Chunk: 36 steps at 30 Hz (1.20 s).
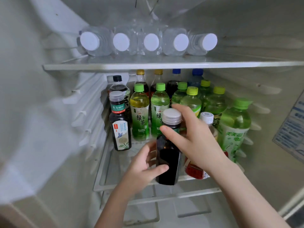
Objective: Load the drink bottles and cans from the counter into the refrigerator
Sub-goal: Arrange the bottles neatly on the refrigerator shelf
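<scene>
I look into an open refrigerator. A dark tea bottle (169,163) with a pale grey cap stands at the front edge of the middle shelf (105,183). My left hand (144,167) wraps its lower body from the left. My right hand (192,139) grips its neck just below the cap. A matching dark tea bottle (120,127) stands at the shelf's left. Green tea bottles (139,112) fill the rows behind, and cola bottles (141,79) stand at the back.
Several water bottles (151,42) lie on their sides on the upper shelf (164,65), caps facing me. A red-labelled bottle (195,170) with a white cap stands just right of the held one. A large green bottle (233,129) stands far right. A sticker (291,129) is on the right wall.
</scene>
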Available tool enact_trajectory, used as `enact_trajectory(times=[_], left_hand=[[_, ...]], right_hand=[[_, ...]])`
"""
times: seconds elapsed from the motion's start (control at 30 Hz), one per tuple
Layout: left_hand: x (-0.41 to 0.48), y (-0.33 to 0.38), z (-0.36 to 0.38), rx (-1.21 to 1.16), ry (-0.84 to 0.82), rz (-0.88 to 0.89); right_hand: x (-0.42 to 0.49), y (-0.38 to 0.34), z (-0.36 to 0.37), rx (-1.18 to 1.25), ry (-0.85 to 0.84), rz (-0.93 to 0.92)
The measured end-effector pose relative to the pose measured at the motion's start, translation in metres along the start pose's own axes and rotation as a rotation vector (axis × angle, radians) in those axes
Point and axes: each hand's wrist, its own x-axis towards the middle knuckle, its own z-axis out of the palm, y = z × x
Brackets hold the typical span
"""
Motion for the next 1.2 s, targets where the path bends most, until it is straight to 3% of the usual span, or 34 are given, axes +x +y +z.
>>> enact_trajectory(times=[0.1,0.27,0.37,0.47,0.57,0.77,1.0,1.07,1.2], left_hand=[[0.004,-0.002,-0.015,-0.008,0.071,-0.019],[0.004,-0.002,-0.025,0.142,0.244,0.078],[0.003,0.002,-0.009,0.293,0.374,0.104],[0.013,-0.001,0.01,0.569,0.498,0.074],[0.027,-0.009,0.014,0.586,0.56,0.086],[0.055,-0.017,0.001,0.257,0.258,-0.037],[0.076,-0.02,-0.006,0.234,0.085,-0.152],[0.075,-0.014,-0.004,0.263,0.09,-0.15],[0.066,0.01,-0.013,0.57,0.162,-0.092]], right_hand=[[-0.002,0.003,0.001,0.088,0.012,0.005],[-0.029,0.026,0.002,-0.002,0.511,-0.027],[-0.046,0.042,0.01,-0.146,0.685,0.01],[-0.057,0.052,0.021,-0.136,0.636,0.113],[-0.064,0.061,0.032,-0.129,0.571,0.214],[-0.064,0.076,0.037,-0.166,0.472,0.355],[-0.066,0.085,0.038,-0.123,0.464,0.333],[-0.066,0.086,0.039,-0.113,0.461,0.335],[-0.066,0.088,0.039,-0.124,0.465,0.322]])
